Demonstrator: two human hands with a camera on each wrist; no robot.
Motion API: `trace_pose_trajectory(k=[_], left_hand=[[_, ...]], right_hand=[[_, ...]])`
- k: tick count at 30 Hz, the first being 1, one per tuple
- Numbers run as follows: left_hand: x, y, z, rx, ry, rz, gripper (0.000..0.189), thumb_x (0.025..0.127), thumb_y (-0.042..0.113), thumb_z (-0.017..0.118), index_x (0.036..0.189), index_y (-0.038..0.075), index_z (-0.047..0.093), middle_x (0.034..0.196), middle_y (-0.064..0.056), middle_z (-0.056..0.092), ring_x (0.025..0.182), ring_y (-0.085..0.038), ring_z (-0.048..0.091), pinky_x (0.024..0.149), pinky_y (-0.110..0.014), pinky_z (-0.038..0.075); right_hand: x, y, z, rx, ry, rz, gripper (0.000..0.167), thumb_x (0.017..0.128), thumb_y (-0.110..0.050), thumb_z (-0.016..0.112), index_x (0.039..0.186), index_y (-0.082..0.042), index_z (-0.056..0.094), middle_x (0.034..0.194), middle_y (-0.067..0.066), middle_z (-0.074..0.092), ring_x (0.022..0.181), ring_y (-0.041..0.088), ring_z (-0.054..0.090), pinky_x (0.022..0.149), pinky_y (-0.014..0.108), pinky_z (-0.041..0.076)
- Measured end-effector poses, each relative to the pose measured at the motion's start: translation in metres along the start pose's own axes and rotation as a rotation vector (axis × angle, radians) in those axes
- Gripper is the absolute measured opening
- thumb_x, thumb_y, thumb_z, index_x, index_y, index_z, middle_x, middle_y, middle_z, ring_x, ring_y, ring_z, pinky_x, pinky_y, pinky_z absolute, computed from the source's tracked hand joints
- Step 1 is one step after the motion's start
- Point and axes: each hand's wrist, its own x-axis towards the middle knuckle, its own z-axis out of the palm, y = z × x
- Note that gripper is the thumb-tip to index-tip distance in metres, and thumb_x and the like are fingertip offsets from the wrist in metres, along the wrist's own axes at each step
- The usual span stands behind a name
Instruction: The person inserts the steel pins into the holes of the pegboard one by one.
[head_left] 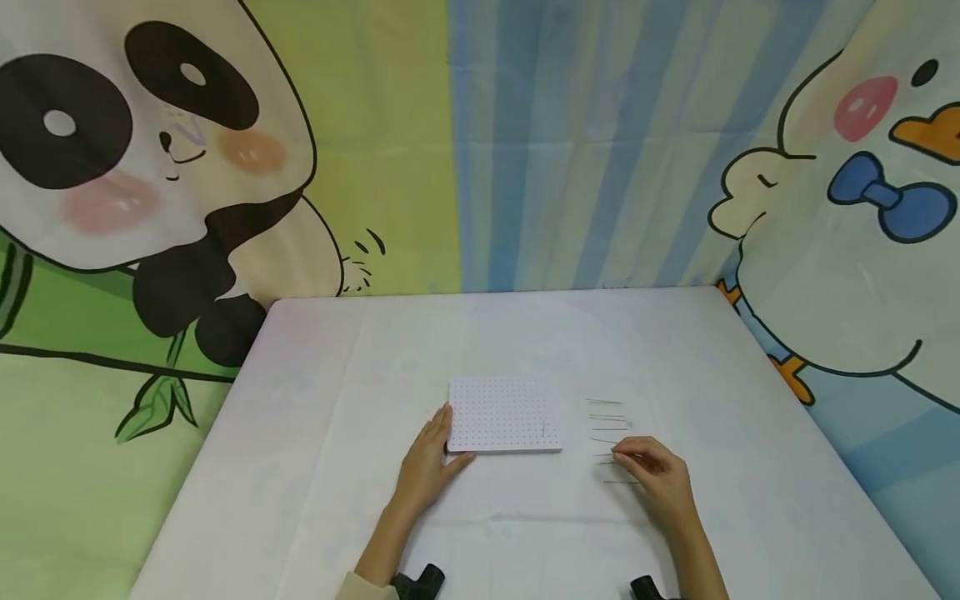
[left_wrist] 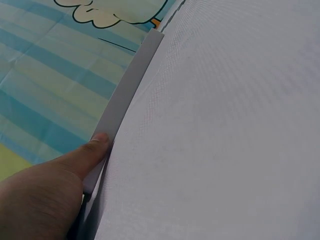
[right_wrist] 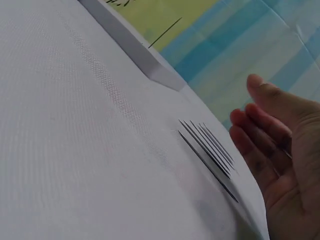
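Note:
A white board with a grid of small holes (head_left: pixel 504 412) lies flat on the table. My left hand (head_left: pixel 424 467) is at its near left corner: the fingers lie straight along the left side and the thumb (left_wrist: pixel 95 150) presses the front edge. One thin metal pin (right_wrist: pixel 165 33) stands upright in the board near its right side. To the right of the board, several thin dark pins (right_wrist: pixel 207 165) lie in a row, roughly parallel. Just over them is my right hand (head_left: pixel 660 475), fingers loosely bent, with a gap between thumb and fingers in the right wrist view and nothing visible held.
The table (head_left: pixel 360 350) has a white cloth with creases. Behind and beside it hang printed cloths with a panda (head_left: pixel 187 150) and a duck (head_left: pixel 847 275). Dark wrist-worn devices (head_left: pixel 420 582) show at the bottom of the head view.

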Motion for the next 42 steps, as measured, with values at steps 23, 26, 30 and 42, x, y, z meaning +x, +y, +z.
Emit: trace_pose_trajectory(k=[23,26,30,42], left_hand=[[0.001,0.000,0.001,-0.020,0.010,0.018,0.084,0.079,0.036,0.071,0.139,-0.007,0.032,0.145,-0.018,0.032,0.132,-0.031,0.031,0.110,-0.043,0.023],[0.001,-0.001,0.000,-0.017,0.012,0.017,0.084,0.079,0.037,0.071,0.139,-0.007,0.032,0.145,-0.016,0.032,0.132,-0.030,0.031,0.110,-0.042,0.023],[0.001,-0.003,0.003,-0.003,-0.002,0.003,0.084,0.080,0.038,0.070,0.140,-0.005,0.030,0.146,-0.015,0.031,0.133,-0.028,0.030,0.111,-0.039,0.021],[0.002,-0.004,0.003,-0.004,-0.003,0.000,0.084,0.080,0.037,0.070,0.141,-0.005,0.030,0.146,-0.015,0.030,0.134,-0.027,0.028,0.111,-0.039,0.021]], right_hand=[[-0.019,0.011,-0.014,-0.518,-0.116,0.028,0.015,0.067,-0.010,0.080,0.075,-0.021,0.072,0.083,-0.013,0.061,0.082,0.006,0.054,0.074,0.008,0.043],[-0.018,0.011,-0.012,-0.520,-0.113,0.015,0.016,0.068,-0.010,0.080,0.075,-0.021,0.072,0.083,-0.013,0.061,0.081,0.006,0.054,0.070,0.010,0.044],[-0.017,0.012,-0.011,-0.520,-0.112,0.006,0.016,0.068,-0.010,0.079,0.076,-0.022,0.072,0.083,-0.013,0.061,0.079,0.005,0.054,0.067,0.011,0.044],[-0.015,0.012,-0.007,-0.586,-0.088,0.002,0.016,0.071,-0.008,0.077,0.075,-0.021,0.068,0.079,-0.014,0.059,0.073,0.005,0.051,0.061,0.015,0.044]])
